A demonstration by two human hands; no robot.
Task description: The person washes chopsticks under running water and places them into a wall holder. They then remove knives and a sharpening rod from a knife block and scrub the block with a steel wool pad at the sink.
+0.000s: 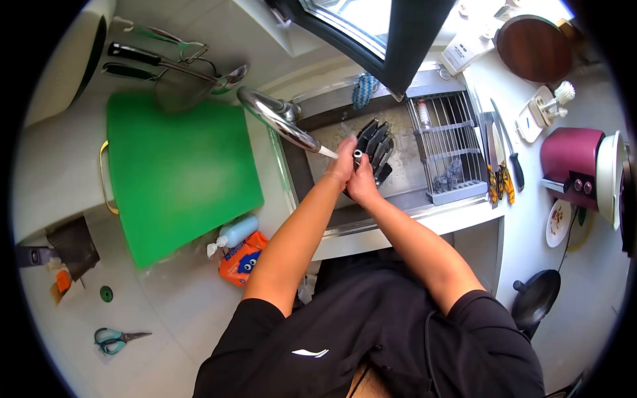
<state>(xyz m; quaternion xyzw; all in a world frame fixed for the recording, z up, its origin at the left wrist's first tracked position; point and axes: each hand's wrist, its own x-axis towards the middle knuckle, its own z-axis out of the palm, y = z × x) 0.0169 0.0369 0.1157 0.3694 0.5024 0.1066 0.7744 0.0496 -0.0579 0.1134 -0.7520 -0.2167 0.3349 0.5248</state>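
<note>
Both of my hands are together over the sink (340, 217), at a black slatted object (377, 146) with a short tube-like end ringed in light metal. Its exact kind is unclear. My right hand (362, 180) is closed around its near end. On the other side, my left hand (342, 159) presses against it with bent fingers, slightly blurred by motion. Water streams from the curved chrome faucet (279, 119) onto my left hand. Parts of the object are hidden behind my hands.
Right of my hands, a metal drain rack (448, 142) sits across the sink, holding a steel scourer (454, 171). Several knives (507, 149) lie beyond it. A green cutting board (179, 179) is at the left, near a blue bottle (237, 231) and an orange packet (243, 260).
</note>
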